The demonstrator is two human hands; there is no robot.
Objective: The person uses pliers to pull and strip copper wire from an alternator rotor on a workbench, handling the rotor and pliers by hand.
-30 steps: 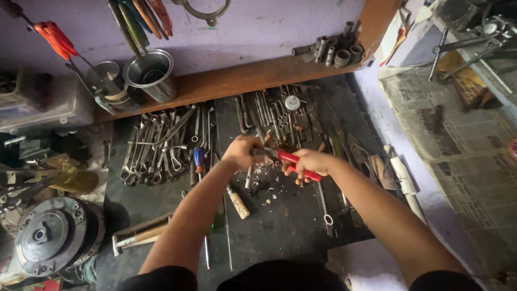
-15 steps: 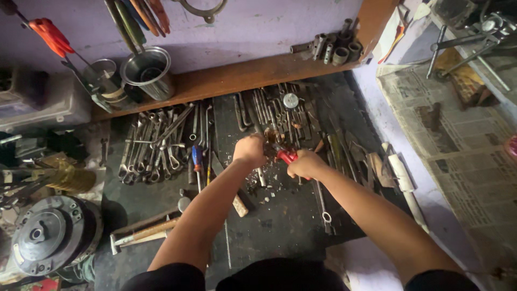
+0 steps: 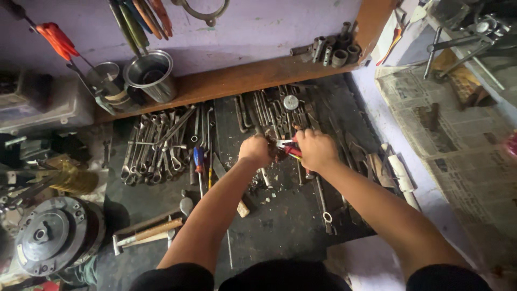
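Observation:
Both my hands meet over the middle of a dark, greasy workbench (image 3: 301, 226). My right hand (image 3: 315, 149) is closed around red-handled pliers (image 3: 291, 150), whose handles show between the two hands. My left hand (image 3: 254, 150) is closed on a small dark part (image 3: 276, 152) held at the pliers' jaws; its shape is too small to tell. Under and behind the hands lie rows of spanners and screwdrivers (image 3: 269, 110).
A pile of spanners (image 3: 156, 148) lies left of my hands, with a blue-handled screwdriver (image 3: 198, 161) beside it. A hammer (image 3: 142, 235) lies near left. Steel cups (image 3: 151, 75) and sockets (image 3: 331, 51) stand on a wooden ledge. A round metal clutch-like part (image 3: 51, 234) sits far left; newspaper (image 3: 463, 145) covers the right.
My hands have moved away from me toward the ledge, and come closer together. The pliers' red handles, plainly visible before, are now mostly covered by my right hand.

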